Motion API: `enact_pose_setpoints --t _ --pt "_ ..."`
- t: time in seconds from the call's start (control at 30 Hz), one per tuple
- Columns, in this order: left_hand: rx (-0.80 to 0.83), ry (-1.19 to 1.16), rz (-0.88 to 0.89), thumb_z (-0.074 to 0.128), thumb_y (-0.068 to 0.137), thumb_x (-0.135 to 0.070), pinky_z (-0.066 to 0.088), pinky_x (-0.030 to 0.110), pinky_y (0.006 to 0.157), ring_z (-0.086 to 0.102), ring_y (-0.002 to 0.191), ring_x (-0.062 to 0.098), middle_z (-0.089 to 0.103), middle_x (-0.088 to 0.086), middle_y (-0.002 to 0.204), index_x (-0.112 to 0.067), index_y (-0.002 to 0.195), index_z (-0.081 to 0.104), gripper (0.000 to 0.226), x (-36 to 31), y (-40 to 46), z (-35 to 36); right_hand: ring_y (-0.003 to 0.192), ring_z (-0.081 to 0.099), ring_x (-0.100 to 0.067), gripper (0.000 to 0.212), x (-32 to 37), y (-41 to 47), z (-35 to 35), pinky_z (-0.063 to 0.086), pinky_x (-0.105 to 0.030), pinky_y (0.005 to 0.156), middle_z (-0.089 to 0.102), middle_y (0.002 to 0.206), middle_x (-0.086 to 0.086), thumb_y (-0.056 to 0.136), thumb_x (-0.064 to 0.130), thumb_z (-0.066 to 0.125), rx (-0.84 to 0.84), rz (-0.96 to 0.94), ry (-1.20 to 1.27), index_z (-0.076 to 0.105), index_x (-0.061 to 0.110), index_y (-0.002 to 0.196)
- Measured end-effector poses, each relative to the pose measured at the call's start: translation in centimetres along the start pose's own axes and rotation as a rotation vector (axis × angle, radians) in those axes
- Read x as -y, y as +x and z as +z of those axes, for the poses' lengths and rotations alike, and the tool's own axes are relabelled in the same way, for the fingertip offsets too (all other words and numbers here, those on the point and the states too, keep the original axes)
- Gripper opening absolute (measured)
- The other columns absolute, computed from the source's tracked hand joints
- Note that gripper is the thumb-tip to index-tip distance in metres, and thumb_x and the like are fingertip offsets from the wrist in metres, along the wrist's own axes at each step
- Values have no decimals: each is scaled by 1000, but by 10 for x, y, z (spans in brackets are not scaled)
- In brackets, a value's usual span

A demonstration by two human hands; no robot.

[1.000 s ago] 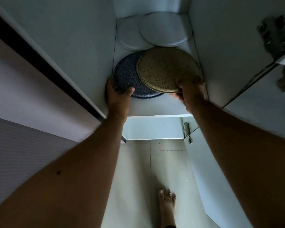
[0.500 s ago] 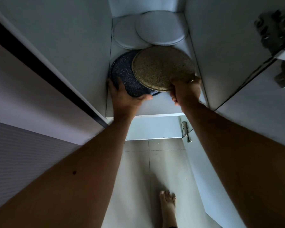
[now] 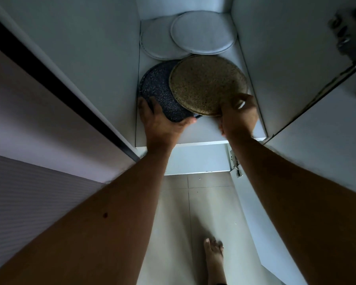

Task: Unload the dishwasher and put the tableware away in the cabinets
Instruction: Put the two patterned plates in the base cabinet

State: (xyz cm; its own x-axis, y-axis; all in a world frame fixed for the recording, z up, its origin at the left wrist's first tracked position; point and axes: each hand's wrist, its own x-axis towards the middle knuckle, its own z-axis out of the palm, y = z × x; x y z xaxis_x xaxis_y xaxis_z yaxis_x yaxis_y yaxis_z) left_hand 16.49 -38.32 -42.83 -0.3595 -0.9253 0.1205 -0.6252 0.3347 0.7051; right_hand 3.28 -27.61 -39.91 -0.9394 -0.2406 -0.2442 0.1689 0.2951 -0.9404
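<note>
Overhead, hands (image 3: 199, 118) grip unmarked dark plate (image 3: 158, 93), gold plate (image 3: 208, 84).

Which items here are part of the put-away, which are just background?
In play:
- dark speckled plate, held by left hand
- gold speckled plate, held by right hand, overlapping the dark one
- cabinet shelf

Background:
- two white plates at the shelf's back
- door hinge
- tiled floor

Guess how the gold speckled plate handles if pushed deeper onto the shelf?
Probably rigid: the gold speckled plate keeps a flat disc shape while the right hand grips only its rim. Likely slides rather than rolls, and may ride over the dark speckled plate it overlaps.
</note>
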Motion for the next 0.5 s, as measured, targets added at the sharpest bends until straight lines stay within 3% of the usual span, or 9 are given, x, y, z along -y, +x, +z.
enact_pose_setpoints --t 0.07,0.13,0.17,0.27,0.4,0.5 --pt "-49 16 44 62 48 -84 14 43 121 15 147 39 21 27 157 2 149 33 136 2 1 2 38 60 -17 16 -2 -4 -1 48 -31 34 70 86 -10 86 29 61 38 -102 -149 65 20 99" --pt "-61 46 72 64 51 -83 14 45 121 15 147 40 28 26 155 4 147 35 133 3 2 3 63 68 -24 15 0 -11 0 58 -36 56 71 82 -5 86 33 61 29 -234 -274 68 21 91" --pt "-51 70 85 65 53 -83 13 45 121 14 147 40 30 26 154 4 147 36 131 3 3 5 78 68 -27 19 2 -13 2 55 -32 66 72 86 -4 87 35 61 14 -312 -348 69 20 94" --pt "-59 124 123 59 56 -85 18 51 119 18 145 45 38 26 150 0 145 42 124 4 2 6 100 61 -33 30 11 -17 13 43 -31 75 68 108 -12 92 37 56 11 -596 -651 67 13 106" --pt "-130 192 206 57 60 -82 29 58 112 28 138 54 47 30 141 -8 138 54 107 7 1 12 127 40 -45 39 3 -8 29 38 -55 99 50 135 -22 95 39 49 176 -930 -1064 63 14 122" --pt "-130 248 255 57 63 -81 29 60 113 27 138 55 46 31 142 -15 137 57 99 10 1 14 137 33 -51 43 -15 2 31 29 -66 107 44 147 -20 96 42 40 264 -1072 -1114 58 29 133"
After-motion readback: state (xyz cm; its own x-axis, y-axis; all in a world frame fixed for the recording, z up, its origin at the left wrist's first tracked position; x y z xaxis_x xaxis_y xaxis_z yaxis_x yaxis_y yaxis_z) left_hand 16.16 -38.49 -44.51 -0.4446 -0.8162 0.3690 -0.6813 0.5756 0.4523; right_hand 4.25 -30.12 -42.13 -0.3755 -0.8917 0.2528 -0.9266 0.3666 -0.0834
